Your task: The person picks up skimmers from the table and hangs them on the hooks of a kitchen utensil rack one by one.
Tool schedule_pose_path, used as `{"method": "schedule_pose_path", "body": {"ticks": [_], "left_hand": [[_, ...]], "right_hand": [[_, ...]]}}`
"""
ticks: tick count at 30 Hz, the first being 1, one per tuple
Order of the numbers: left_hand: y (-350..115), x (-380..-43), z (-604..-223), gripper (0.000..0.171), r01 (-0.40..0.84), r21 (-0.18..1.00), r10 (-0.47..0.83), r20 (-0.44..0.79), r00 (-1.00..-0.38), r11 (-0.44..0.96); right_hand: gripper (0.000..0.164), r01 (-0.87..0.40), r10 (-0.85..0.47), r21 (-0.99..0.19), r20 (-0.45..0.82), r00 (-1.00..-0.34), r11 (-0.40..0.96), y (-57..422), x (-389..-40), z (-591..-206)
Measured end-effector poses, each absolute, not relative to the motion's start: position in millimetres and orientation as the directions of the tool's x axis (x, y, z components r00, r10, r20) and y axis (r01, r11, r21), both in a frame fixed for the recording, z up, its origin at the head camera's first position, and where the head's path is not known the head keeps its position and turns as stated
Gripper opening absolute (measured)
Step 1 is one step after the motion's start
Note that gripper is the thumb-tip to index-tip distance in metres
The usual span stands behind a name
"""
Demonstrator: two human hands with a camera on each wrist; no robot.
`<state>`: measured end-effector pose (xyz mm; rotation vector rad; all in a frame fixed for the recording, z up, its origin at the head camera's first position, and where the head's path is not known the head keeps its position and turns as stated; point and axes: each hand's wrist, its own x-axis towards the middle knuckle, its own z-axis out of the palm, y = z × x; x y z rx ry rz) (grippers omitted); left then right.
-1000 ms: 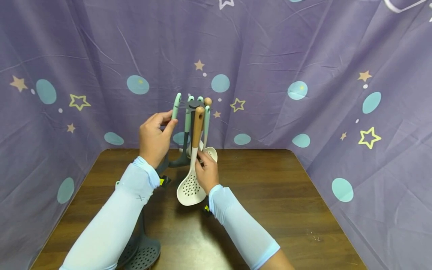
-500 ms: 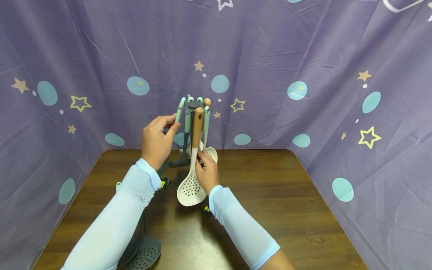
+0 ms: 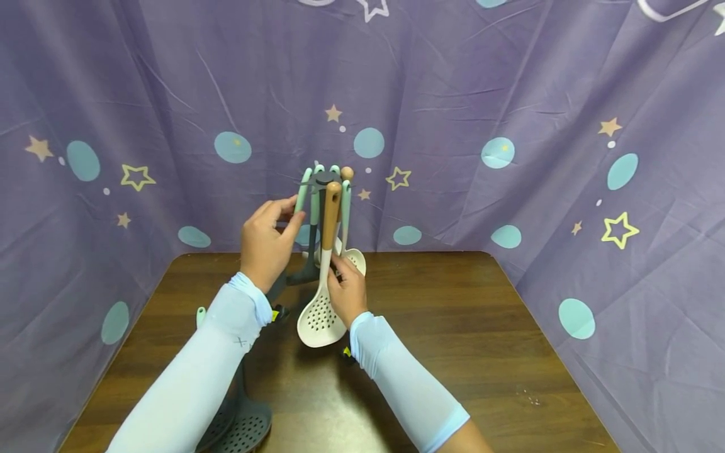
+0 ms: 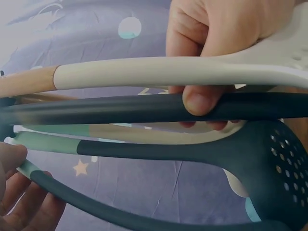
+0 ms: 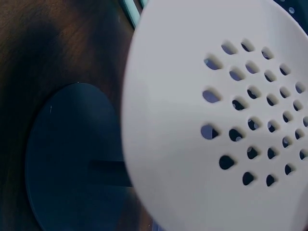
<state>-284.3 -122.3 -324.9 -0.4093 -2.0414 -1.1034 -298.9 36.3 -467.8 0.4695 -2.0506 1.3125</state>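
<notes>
My left hand [image 3: 266, 242] pinches the mint-green handle [image 3: 303, 192] of a dark utensil between thumb and fingers, its top right at the rim of the dark utensil rack [image 3: 325, 180]. Its dark shaft [image 4: 96, 204] runs across the left wrist view; its head is out of sight there. My right hand [image 3: 348, 290] grips the rack's dark pole [image 4: 120, 108], thumb across it. In front of the pole hangs a white slotted spoon [image 3: 320, 318] with a wooden handle. A dark slotted turner [image 4: 284, 163] with a green handle and a small white slotted spoon [image 3: 355, 258] hang around the rack.
Dark perforated utensils [image 3: 249, 428] lie at the table's front left, partly behind my left sleeve. The rack's round dark base [image 5: 72, 144] stands on the wooden table [image 3: 453, 352]. A purple curtain [image 3: 453, 201] encloses the back and sides.
My left hand has moved right and slightly down, bringing the green handle's top from beside the rack to its rim. The right hand keeps its place on the pole.
</notes>
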Motion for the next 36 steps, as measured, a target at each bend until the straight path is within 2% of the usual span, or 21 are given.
{"method": "schedule_pose_path", "body": {"ticks": [9,20,25,31,36], "left_hand": [[-141.4,-276.1,-344.3,0.027,0.536,0.548,-0.033,0.718,-0.695,0.643],[-203.1,-259.8,-383.4,0.037,0.326,0.516,-0.033,0.570,-0.821,0.792],[-228.9,-251.0,-405.4,0.050,0.233,0.492,-0.039,0.482,-0.875,0.839],[-255.7,-244.0,-424.4,0.068,0.185,0.474,-0.031,0.411,-0.911,0.861],[-267.7,-239.2,-440.8,0.088,0.084,0.447,-0.035,0.252,-0.967,0.890]], "right_hand": [[0.032,-0.599,0.046,-0.677,0.678,-0.734,0.427,35.2,-299.4,-469.6],[0.033,-0.641,0.042,-0.644,0.718,-0.694,0.417,38.8,-302.5,-465.9],[0.033,-0.646,0.042,-0.642,0.722,-0.691,0.412,39.0,-301.6,-463.5],[0.032,-0.616,0.041,-0.673,0.688,-0.725,0.410,37.6,-299.5,-467.4],[0.032,-0.611,0.044,-0.685,0.679,-0.733,0.397,37.2,-298.9,-469.8]]}}
